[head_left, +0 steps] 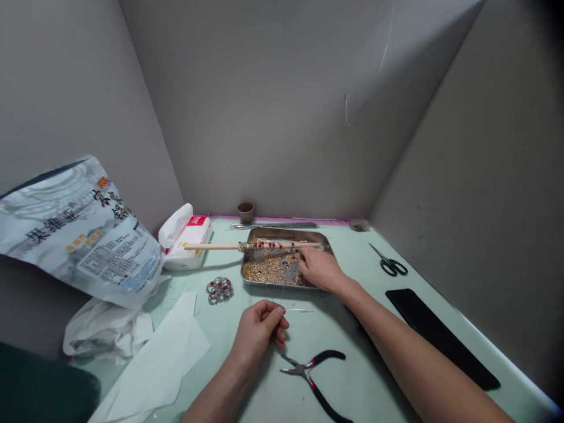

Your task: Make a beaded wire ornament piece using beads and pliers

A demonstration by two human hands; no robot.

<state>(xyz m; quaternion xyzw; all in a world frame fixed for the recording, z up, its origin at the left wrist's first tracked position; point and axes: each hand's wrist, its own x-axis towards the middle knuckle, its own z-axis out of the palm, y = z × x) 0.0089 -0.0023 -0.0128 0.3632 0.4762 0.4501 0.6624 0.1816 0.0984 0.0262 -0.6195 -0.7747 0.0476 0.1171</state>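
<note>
My left hand (263, 323) is closed, thumb against forefinger, pinching a thin wire (300, 310) that sticks out to the right. My right hand (321, 268) reaches over the right side of a metal tray (286, 285), its fingers curled down towards the gold beads (268, 271) lying there. What those fingertips hold, if anything, is hidden. Across the tray lies a wooden stick (215, 247) with wire rings and red beads strung along it. Black-handled pliers (301, 369) rest with jaws apart just below my left hand. A beaded wire cluster (219, 290) sits left of the tray.
Scissors (388, 262) and a long black object (440, 336) lie on the right. A wipes pack (189, 238), a large pouch (88, 235) and white paper (158, 352) occupy the left. Behind the tray are a small brown cup (245, 212) and several thin rods (273, 225).
</note>
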